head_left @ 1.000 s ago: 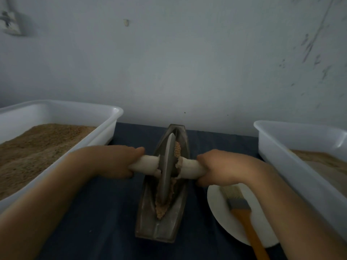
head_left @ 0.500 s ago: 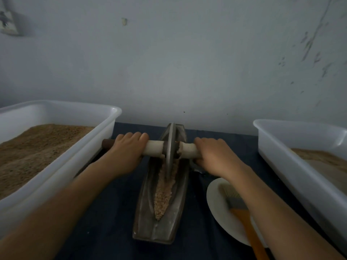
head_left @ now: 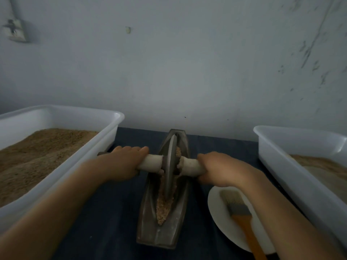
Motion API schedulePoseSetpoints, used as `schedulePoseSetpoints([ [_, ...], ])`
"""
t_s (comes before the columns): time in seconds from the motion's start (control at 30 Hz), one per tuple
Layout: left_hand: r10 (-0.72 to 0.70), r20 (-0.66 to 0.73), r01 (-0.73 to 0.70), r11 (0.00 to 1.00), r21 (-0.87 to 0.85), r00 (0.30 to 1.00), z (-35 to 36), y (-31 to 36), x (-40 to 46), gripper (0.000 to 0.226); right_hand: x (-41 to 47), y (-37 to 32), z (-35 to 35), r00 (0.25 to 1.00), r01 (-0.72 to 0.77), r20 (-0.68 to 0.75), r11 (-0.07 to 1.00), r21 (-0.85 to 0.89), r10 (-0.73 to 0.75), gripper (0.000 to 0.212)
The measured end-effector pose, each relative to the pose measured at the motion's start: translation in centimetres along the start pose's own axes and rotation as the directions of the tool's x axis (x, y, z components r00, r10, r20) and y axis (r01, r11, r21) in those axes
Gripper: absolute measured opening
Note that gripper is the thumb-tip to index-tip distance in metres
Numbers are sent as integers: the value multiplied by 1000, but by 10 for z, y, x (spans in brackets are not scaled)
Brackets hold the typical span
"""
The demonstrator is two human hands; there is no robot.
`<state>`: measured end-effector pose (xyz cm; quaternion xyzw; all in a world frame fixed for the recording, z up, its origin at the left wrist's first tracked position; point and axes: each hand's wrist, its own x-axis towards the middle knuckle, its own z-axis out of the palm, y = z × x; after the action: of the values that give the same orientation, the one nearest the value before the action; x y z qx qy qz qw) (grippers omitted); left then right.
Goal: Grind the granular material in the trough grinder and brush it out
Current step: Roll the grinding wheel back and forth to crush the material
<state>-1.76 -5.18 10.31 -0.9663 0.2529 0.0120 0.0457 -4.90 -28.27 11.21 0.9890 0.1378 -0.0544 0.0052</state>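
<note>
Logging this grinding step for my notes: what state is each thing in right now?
Grey metal trough grinder: holds tan granules.
Grey metal wheel: upright in trough.
Left hand: grips white axle handle.
Right hand: grips handle.
Orange-handled brush: idle on white plate.

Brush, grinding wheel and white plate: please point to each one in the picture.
brush (head_left: pixel 237 203), head view, on the grey bristles.
grinding wheel (head_left: pixel 170 166), head view, on the metal disc's rim, above the trough.
white plate (head_left: pixel 217 209), head view, on its bare left part.
</note>
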Motion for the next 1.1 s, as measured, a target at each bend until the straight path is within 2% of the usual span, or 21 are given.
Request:
schedulePoseSetpoints([
  [0.13,59,242,-26,990,-141,968,-16,-1,-16,34,-15,-7,-13,986,32,160,999,42,-38,29],
  [0.27,78,282,-22,980,-197,956,-18,-5,-17,31,-17,-9,-15,983,46,177,998,32,-51,28],
  [0.4,44,112,-27,989,-142,993,-7,-2,-6,26,-4,-3,-7,998,19,59,1000,4,-19,26],
  [0.5,-13,-77,11,1000,-28,997,3,-3,10,27,11,6,7,989,8,-146,998,-61,-17,24],
  [0.67,-58,-352,69,997,19,934,24,-3,29,30,27,15,26,896,-31,-442,988,-150,-39,24],
  [0.77,-51,-433,72,997,33,900,28,-1,30,30,29,13,30,865,-72,-500,980,-186,-31,24],
  [0.83,-54,-402,77,996,41,914,26,-2,29,32,27,12,28,883,-62,-469,983,-173,-27,24],
  [0.9,-55,-318,79,995,62,947,20,-2,24,36,22,11,23,925,-31,-379,990,-135,-23,25],
  [1.0,-26,-129,33,998,46,991,8,0,11,40,10,5,11,982,0,-189,997,-80,-16,24],
  [1.1,11,110,-3,998,-65,994,-9,2,-5,37,-6,-5,-4,999,13,32,1000,7,-13,27],
])
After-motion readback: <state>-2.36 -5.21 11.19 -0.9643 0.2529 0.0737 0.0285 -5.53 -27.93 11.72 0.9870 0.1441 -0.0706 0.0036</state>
